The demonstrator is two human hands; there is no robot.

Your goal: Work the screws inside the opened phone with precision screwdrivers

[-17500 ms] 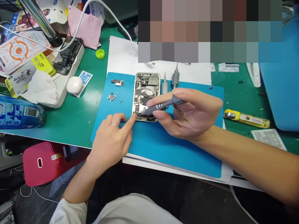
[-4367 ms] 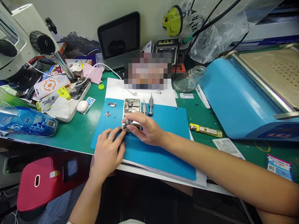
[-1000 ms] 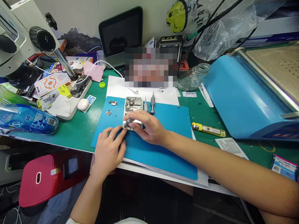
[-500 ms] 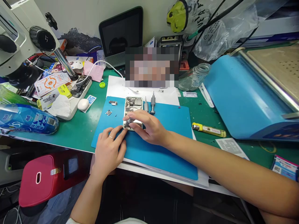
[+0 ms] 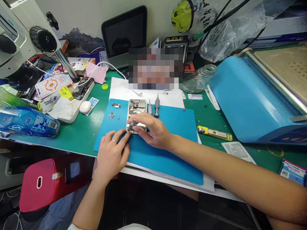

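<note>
Head view: one view, read as a clock face centred on the phone, twelve away from the person.
Phone: the phone (image 5: 137, 105) lies flat and lengthwise on the blue mat (image 5: 165, 159), its inner boards and metal shields bare inside a pale, round-cornered frame.
Right hand: from four o'clock, the right hand (image 5: 155, 129) pinches the grey driver (image 5: 133, 123) between thumb and fingers.
Left hand: at seven o'clock, the left hand (image 5: 111, 150) grasps nothing; its fingers are loosely bent, the index fingertip appearing to rest on the phone's near corner.
Driver work: the step in hand looks like screw work over the phone's seven o'clock part; the tip is hidden, so whether it sits in a screw cannot be told.
Driver's next move: it likely calls for a near-upright shaft, light turning and a steady frame.
Loose parts: a dark-and-silver flat piece (image 5: 116, 105) at ten o'clock and a jagged metallic piece (image 5: 111, 115) at nine.
Spare drivers: at two o'clock, a short smooth grey one (image 5: 150, 109) and a taller, ridged one (image 5: 157, 105), thin tips up.
Surfaces: the mat looks matt and smooth; the white paper (image 5: 120, 88) towards twelve is flat.
</note>
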